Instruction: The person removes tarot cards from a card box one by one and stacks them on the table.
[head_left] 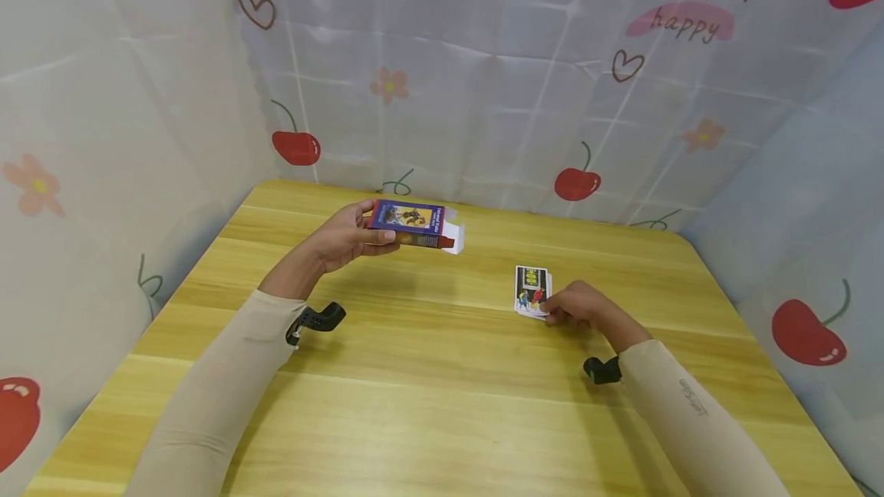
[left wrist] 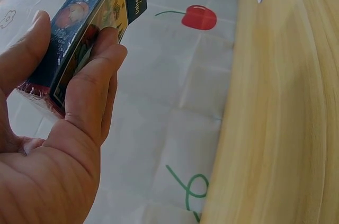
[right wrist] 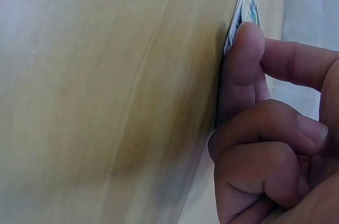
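Note:
My left hand (head_left: 341, 238) grips a blue and red tarot card box (head_left: 414, 217) by its left end, above the far part of the table. The box lies on its side with its picture face up, and the white end flap (head_left: 453, 236) hangs open on the right. In the left wrist view, thumb and fingers press opposite sides of the box (left wrist: 74, 30). Lower on the right, my right hand (head_left: 583, 305) pinches the near right corner of a small stack of tarot cards (head_left: 532, 286). The right wrist view shows these cards (right wrist: 251, 7) edge-on, close over the wood.
A yellow wooden table (head_left: 414, 405) spans the space below both hands. Patterned curtains (head_left: 470, 113) with cherries and flowers stand along its back and sides. Each sleeve carries a black wrist mount, such as the left mount (head_left: 321, 318).

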The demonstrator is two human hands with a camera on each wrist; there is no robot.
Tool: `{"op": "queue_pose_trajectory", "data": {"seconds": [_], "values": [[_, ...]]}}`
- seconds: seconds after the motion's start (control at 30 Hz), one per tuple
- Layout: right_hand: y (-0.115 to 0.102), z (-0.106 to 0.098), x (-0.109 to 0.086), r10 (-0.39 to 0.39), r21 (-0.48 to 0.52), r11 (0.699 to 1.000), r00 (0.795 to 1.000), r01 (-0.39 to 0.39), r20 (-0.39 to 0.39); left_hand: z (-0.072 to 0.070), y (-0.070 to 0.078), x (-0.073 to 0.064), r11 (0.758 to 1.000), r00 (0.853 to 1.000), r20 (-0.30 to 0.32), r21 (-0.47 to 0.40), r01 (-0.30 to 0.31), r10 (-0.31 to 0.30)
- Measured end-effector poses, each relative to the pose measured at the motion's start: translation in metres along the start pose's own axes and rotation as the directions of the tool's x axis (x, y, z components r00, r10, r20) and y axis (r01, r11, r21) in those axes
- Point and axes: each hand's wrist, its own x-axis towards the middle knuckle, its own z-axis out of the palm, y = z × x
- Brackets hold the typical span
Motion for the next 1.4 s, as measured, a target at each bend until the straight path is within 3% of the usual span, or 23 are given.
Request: {"op": "queue_pose_trajectory", "data": {"seconds": [0.23, 0.5, 0.67, 0.93, 1.17, 1.4], "values": [[-0.007, 0.002, 0.001, 0.023, -0.037, 0.999, 1.0, -0.023, -0.004, 0.0, 0.001, 0.0, 1.0, 1.0, 0.0, 0.008, -0.003, 0.003], [-0.011, 0.005, 0.003, 0.013, -0.155, 0.988, 0.999, -0.02, -0.048, 0.0, 0.0, -0.001, 1.0, 1.0, 0.0, -0.002, 0.003, -0.003], [-0.012, 0.006, 0.002, -0.038, -0.216, 0.976, 0.997, 0.024, -0.064, -0.001, -0.001, -0.002, 1.0, 1.0, -0.007, -0.005, 0.004, -0.004], [-0.019, 0.007, 0.002, -0.091, -0.206, 0.976, 0.992, 0.071, -0.09, 0.0, -0.001, -0.001, 1.0, 1.0, -0.002, 0.009, 0.001, -0.001], [-0.055, -0.002, -0.011, -0.211, -0.131, 0.972, 0.969, 0.194, -0.131, 0.0, 0.002, 0.001, 1.0, 1.0, 0.001, 0.011, -0.012, 0.012], [-0.111, 0.0, -0.032, -0.347, 0.007, 0.936, 0.93, 0.351, -0.122, 0.001, 0.002, -0.001, 1.0, 1.0, -0.01, 0.017, -0.003, 0.003]]}}
